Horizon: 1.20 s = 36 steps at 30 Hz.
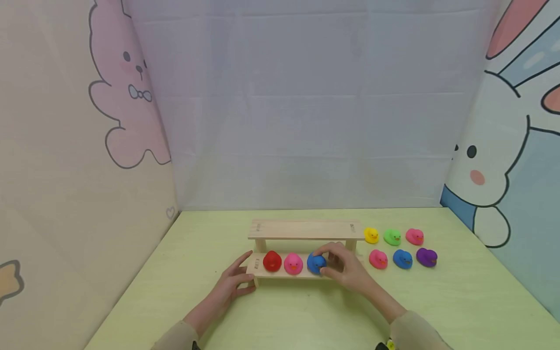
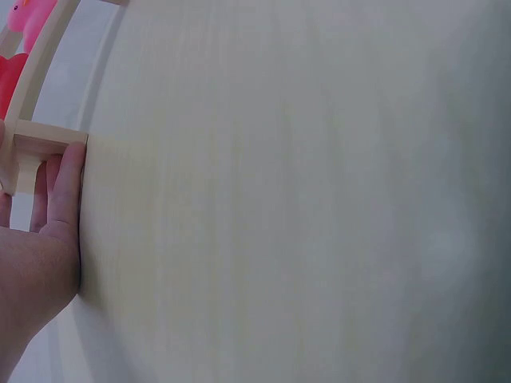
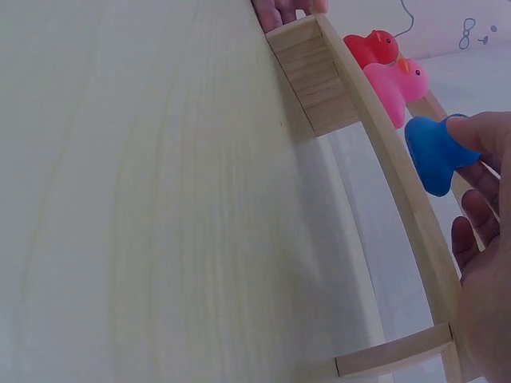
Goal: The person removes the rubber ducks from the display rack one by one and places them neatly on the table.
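A two-tier wooden rack [image 1: 306,229] stands on the table. On its lower board sit a red rubber duck [image 1: 272,261], a pink rubber duck [image 1: 293,264] and a blue rubber duck [image 1: 314,263], side by side. My right hand [image 1: 347,268] pinches the blue duck between thumb and fingers, at the board's surface; whether it bears on the wood I cannot tell. My left hand [image 1: 232,281] touches the rack's left end with fingers spread. In the left wrist view, fingers [image 2: 68,179] rest against a leg of the rack near the tabletop.
Right of the rack, more rubber ducks lie in two rows: a yellow duck [image 1: 371,236], a green duck [image 1: 392,237] and a pink duck [image 1: 414,236] behind; another pink duck [image 1: 378,259], a blue duck [image 1: 403,259] and a purple duck [image 1: 426,257] in front. Cloth walls surround the table [image 1: 297,321].
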### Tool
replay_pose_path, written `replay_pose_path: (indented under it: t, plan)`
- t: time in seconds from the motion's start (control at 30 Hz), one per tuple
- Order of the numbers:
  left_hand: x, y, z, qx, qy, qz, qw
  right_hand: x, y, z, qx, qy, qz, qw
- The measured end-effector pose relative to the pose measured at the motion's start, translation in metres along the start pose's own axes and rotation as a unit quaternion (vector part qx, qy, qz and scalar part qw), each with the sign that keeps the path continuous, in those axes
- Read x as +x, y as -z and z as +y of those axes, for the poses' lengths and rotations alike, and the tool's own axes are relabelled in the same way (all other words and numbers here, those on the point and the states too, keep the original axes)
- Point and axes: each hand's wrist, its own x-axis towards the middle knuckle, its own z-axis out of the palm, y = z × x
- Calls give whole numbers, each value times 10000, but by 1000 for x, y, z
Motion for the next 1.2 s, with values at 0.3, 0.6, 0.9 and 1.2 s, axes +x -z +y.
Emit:
replay_pose_path:
  t: [0.3,0.6,0.9,1.2]
  plan:
    - [0,2,-2,-3,-69,-58,10000,0,12,-31,170,-138,130,9997]
    - [-2,1,1,-47,-62,-53,10000,-25,21,-9,-109,-581,278,9979]
    - [-3,0,1,-6,-80,-68,9999,-50,44,-16,-207,-834,384,9956]
    - [-2,-1,2,5,-82,-73,9999,-75,72,-16,-945,-1245,635,9857]
